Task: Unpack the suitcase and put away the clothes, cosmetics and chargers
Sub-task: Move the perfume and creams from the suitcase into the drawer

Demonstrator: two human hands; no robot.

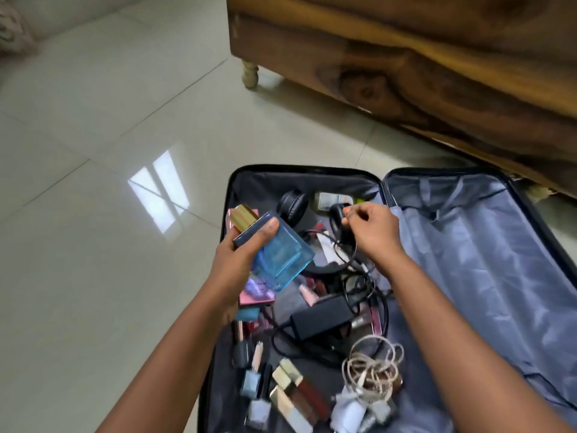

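An open black suitcase (462, 220) with grey lining lies on the floor. My left hand (240, 264) grips a blue perfume bottle (281, 260) with a gold cap, held above the left half. My right hand (371, 229) hovers over the black headphones (293, 204), its fingers pinching a thin black cable (343, 254). Below lie a black power adapter (321, 317), a coiled white cable with its charger (371, 373), several lipsticks (299, 395) and nail polish bottles (251, 382). The right half holds only the zipped lining.
A wooden bed frame (406, 67) on a turned leg (249, 73) stands beyond the suitcase, close to its far right corner. Glossy pale floor tiles (109, 151) spread to the left. A patterned cushion (12, 29) shows at the top left.
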